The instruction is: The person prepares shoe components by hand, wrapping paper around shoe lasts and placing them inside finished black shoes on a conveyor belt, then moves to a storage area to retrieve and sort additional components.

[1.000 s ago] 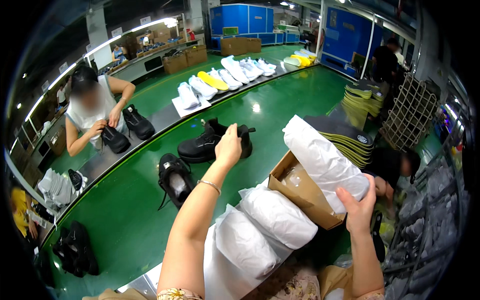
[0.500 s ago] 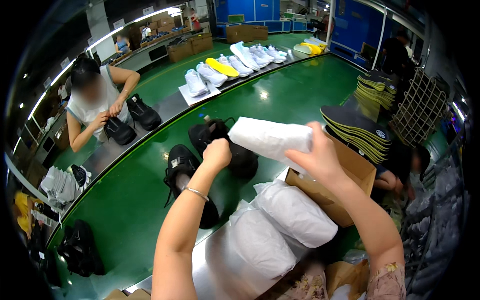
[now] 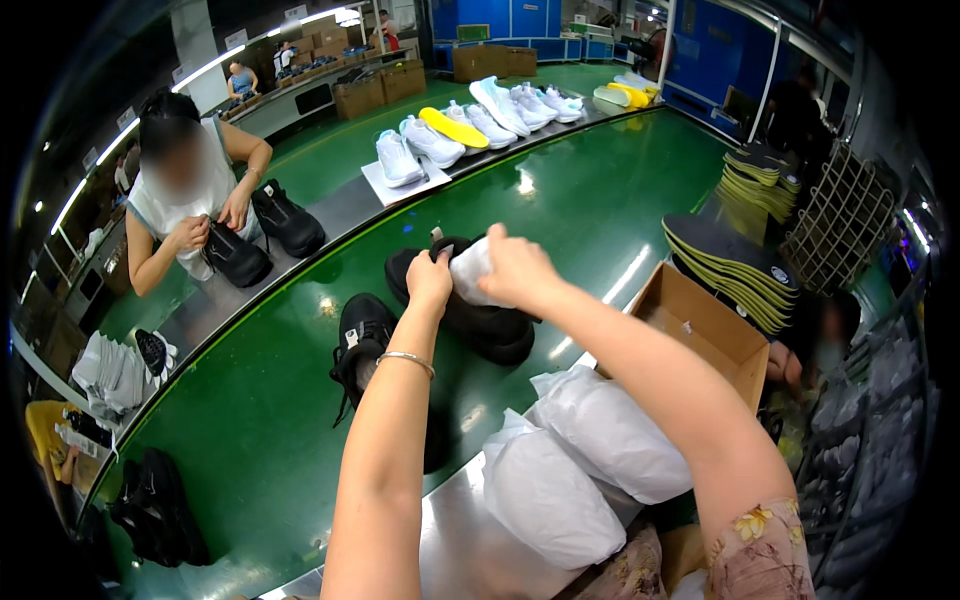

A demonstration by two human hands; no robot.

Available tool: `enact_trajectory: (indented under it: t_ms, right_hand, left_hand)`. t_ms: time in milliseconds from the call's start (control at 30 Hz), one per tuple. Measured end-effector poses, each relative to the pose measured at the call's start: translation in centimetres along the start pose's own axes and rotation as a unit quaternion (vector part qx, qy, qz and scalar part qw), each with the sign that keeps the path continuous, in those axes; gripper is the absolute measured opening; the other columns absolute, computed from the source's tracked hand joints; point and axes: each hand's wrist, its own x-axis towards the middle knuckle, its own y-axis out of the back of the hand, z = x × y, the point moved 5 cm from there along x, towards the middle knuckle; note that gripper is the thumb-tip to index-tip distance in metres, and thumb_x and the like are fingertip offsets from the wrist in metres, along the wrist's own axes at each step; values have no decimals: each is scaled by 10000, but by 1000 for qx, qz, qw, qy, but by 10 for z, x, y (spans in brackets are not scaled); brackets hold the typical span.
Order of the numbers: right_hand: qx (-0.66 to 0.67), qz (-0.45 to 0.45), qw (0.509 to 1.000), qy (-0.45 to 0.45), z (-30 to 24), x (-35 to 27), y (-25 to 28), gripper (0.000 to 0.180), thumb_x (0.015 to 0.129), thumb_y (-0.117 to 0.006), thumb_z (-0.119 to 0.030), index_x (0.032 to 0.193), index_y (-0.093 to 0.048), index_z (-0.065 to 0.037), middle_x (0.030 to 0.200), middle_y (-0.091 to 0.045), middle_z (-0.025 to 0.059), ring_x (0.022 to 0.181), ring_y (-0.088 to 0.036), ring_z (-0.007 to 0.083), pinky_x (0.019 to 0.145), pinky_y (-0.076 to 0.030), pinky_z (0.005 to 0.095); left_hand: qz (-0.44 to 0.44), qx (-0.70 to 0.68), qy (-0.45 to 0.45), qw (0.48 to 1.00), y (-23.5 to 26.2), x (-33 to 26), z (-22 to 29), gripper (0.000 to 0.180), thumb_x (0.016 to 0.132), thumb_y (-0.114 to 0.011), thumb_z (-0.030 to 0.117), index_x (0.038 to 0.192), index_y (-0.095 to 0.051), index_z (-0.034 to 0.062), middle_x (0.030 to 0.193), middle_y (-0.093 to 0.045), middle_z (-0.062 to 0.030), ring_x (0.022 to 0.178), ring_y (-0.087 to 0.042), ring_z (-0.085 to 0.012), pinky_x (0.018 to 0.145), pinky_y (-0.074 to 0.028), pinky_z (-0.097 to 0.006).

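A black shoe lies on the green belt in front of me. My left hand is closed on the upper edge of its opening. In my right hand is a wad of white paper, its front end at the shoe's opening; my fingers hide part of it, so how deep it sits cannot be seen. Just left of my left forearm stands another black shoe with loose laces, partly covered by that arm. Two white paper-wrapped bundles rest side by side on the metal edge below my right forearm.
An open cardboard box stands right of the bundles, beside stacked insoles. White shoes line the far ledge. Across the belt, a co-worker handles a black shoe. More black shoes sit at lower left.
My right hand has brought the white paper wad left and down to the shoe's opening. My left hand has moved slightly up and now grips the shoe's edge.
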Motion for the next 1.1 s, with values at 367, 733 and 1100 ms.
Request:
enact_trajectory:
  t_ms: [367, 733, 1100]
  right_hand:
    - [-129, -130, 980, 74, -21, 7, -46, 517, 693, -671, -260, 984, -411, 78, 831, -621, 250, 791, -631, 378, 700, -513, 422]
    - [26, -157, 984, 79, -7, 26, -78, 475, 729, -634, -140, 1029, -384, 132, 910, -599, 310, 877, -610, 401, 753, -502, 421]
    - [4, -73, 995, 73, 6, 48, -102, 374, 737, -611, -112, 985, -426, 98, 834, -608, 286, 817, -606, 414, 718, -499, 454]
  left_hand:
    - [-32, -81, -17, 996, 19, -5, -1, 267, 860, -556, 224, 974, -633, -5, 832, -641, -157, 744, -591, -232, 684, -445, -346]
    - [-6, 11, -106, 994, 28, -12, 12, 300, 854, -584, 261, 897, -627, -33, 816, -620, -233, 786, -604, -350, 700, -444, -386]
    - [4, 71, -121, 990, 26, -12, 17, 344, 868, -532, 324, 892, -611, -10, 839, -610, -251, 858, -571, -424, 744, -443, -461]
